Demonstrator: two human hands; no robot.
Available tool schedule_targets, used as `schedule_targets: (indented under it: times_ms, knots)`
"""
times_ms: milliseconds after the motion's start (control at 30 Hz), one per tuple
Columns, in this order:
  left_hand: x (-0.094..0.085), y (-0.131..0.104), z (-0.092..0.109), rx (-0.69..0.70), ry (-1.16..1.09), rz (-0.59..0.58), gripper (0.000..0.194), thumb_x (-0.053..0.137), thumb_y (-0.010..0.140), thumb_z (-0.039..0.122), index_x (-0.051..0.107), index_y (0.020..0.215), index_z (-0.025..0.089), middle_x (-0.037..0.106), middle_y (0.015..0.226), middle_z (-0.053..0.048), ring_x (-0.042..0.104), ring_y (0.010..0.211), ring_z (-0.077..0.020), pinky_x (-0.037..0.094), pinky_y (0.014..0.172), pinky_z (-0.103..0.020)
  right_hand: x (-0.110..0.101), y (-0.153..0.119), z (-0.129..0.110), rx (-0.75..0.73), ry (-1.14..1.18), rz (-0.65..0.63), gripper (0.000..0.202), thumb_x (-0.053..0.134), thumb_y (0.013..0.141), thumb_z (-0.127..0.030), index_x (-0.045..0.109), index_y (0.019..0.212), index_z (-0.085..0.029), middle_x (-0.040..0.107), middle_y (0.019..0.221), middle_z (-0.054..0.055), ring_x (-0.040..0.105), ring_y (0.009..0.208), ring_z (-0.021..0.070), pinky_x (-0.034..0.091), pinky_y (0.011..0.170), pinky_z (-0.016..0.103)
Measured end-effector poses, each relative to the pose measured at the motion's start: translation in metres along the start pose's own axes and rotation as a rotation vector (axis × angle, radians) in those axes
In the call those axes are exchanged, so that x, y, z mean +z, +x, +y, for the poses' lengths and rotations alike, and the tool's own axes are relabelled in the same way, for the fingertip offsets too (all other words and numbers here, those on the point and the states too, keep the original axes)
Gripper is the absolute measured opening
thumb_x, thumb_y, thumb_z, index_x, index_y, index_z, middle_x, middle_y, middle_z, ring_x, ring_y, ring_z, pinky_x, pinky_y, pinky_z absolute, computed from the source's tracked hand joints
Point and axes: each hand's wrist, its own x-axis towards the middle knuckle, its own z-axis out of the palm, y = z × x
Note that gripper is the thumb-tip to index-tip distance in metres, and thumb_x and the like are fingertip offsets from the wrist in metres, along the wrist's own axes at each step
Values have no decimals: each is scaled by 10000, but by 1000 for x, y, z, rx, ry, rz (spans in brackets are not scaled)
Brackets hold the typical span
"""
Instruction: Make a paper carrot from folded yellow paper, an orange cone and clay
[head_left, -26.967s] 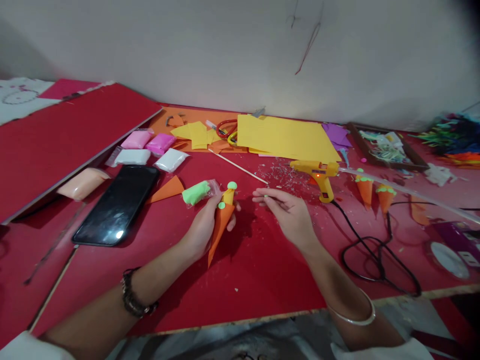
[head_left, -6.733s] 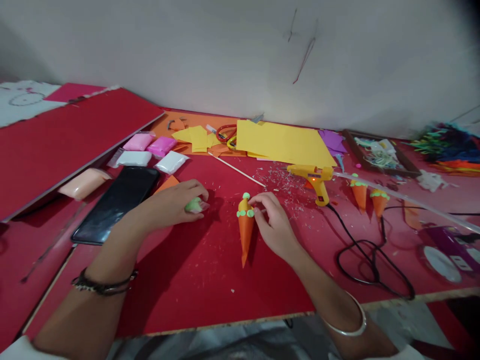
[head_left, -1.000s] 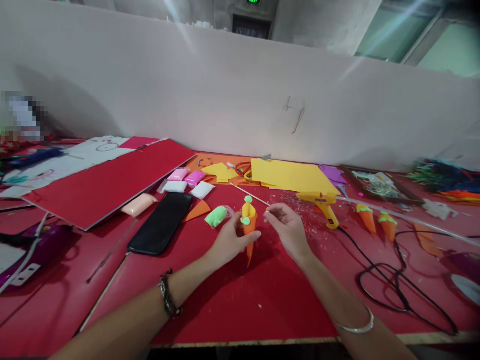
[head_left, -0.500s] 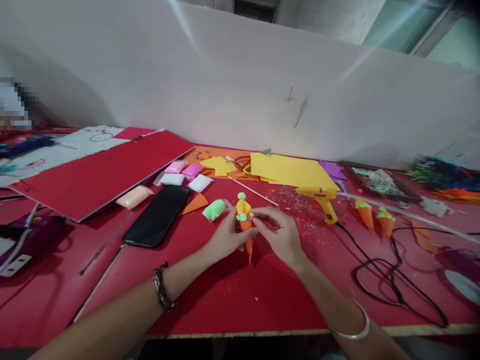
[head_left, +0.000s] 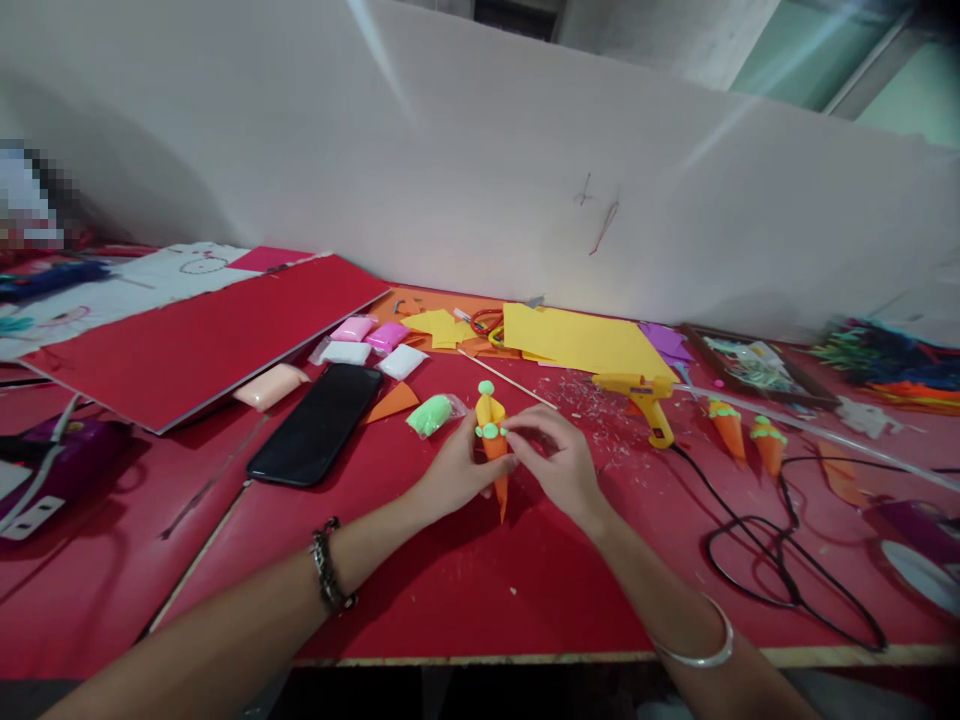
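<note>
An orange paper cone (head_left: pixel 496 455) points downward, with a yellow piece at its top and light green clay balls around its rim and on its tip. My left hand (head_left: pixel 451 468) is closed around the cone from the left. At the rim's right side, the fingertips of my right hand (head_left: pixel 556 455) pinch together at a small green clay ball (head_left: pixel 505 432). Just left of the cone lies a packet of light green clay (head_left: pixel 432 414). Two similar orange cones (head_left: pixel 726 432) with green and yellow tops rest at the right.
A yellow glue gun (head_left: pixel 646 398) lies to the right, its black cable (head_left: pixel 757 590) looping toward the front edge. At the left are a black phone (head_left: pixel 315 425), several clay packets (head_left: pixel 347 352) and a red board (head_left: pixel 217 335). Yellow sheets (head_left: pixel 585 338) and scissors (head_left: pixel 487 322) lie at the back.
The view has shifted slightly. Both hands stay at the cone, with the right fingertips still at its rim.
</note>
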Motion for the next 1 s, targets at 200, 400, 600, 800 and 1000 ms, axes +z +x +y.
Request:
schedule_targets:
  times_ms: [200, 400, 600, 800, 1000]
  knots:
    - [0, -1, -2, 32, 76, 10, 433, 602, 708, 304, 389, 1070, 197, 489, 690, 47, 436, 424, -49, 382, 391, -178, 0, 1, 3, 37, 53, 17, 93, 542, 769, -210, 628, 797, -231, 570, 815, 17, 557, 791, 139, 468, 689, 264]
    - [-1, 0, -5, 150, 166, 53, 426, 588, 714, 258, 400, 1091, 200, 538, 831, -5, 545, 720, -140, 465, 645, -255, 6, 1, 9, 124, 225, 4, 145, 576, 729, -203, 566, 869, -237, 522, 885, 7, 533, 811, 117, 466, 745, 246]
    - [-1, 1, -4, 199, 200, 53, 384, 586, 711, 247, 417, 1046, 170, 535, 993, -60, 525, 926, -194, 430, 822, -330, 6, 1, 8, 218, 277, -14, 140, 564, 738, -229, 557, 878, -234, 549, 887, 6, 532, 817, 119, 463, 743, 248]
    - [-2, 0, -3, 202, 211, 47, 398, 585, 706, 241, 421, 1061, 165, 542, 985, -68, 527, 922, -204, 425, 829, -346, 5, 3, 6, 240, 257, -28, 82, 556, 737, -242, 567, 815, -219, 550, 845, -4, 535, 821, 123, 441, 760, 248]
    - [-2, 0, -2, 197, 221, 25, 389, 586, 709, 232, 418, 1055, 167, 549, 967, -62, 536, 901, -202, 426, 830, -364, 4, 3, 6, 217, 249, -30, 63, 536, 747, -218, 560, 805, -214, 524, 826, -5, 520, 811, 118, 428, 766, 246]
